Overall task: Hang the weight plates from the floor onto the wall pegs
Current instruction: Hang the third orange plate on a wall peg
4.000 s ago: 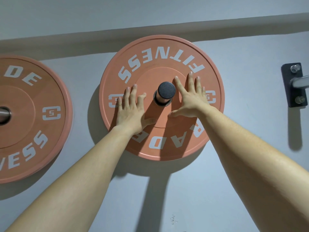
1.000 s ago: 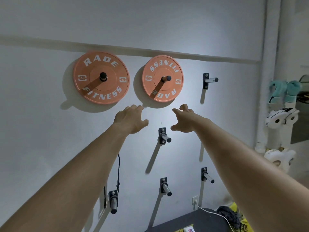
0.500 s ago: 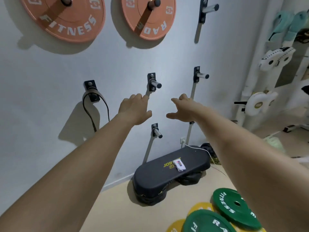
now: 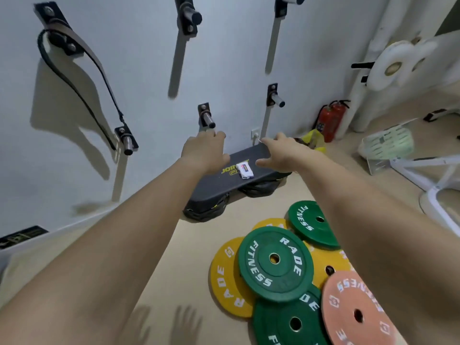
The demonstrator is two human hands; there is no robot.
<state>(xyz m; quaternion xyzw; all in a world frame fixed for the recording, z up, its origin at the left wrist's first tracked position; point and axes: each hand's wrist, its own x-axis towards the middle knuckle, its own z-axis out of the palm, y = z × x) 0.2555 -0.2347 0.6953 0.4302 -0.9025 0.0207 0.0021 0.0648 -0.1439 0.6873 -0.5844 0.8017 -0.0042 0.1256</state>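
Floor (image 4: 174, 257) is now taken in more widely than half a second earlier, when the wall (image 4: 149, 70) and two hung orange plates were framed; those plates are out of view. Both arms are stretched forward, the left hand (image 4: 204, 153) and right hand (image 4: 281, 153) released, nothing grasped, held above the black step platform (image 4: 211, 188). The weight plates (image 4: 275, 262), green, yellow and one salmon, are piled overlapping on the near right floor. Bare floor is left between pile and wall, beneath the wall pegs (image 4: 207, 119).

Left hand (image 4: 205, 153), right hand (image 4: 282, 153) off hung plate
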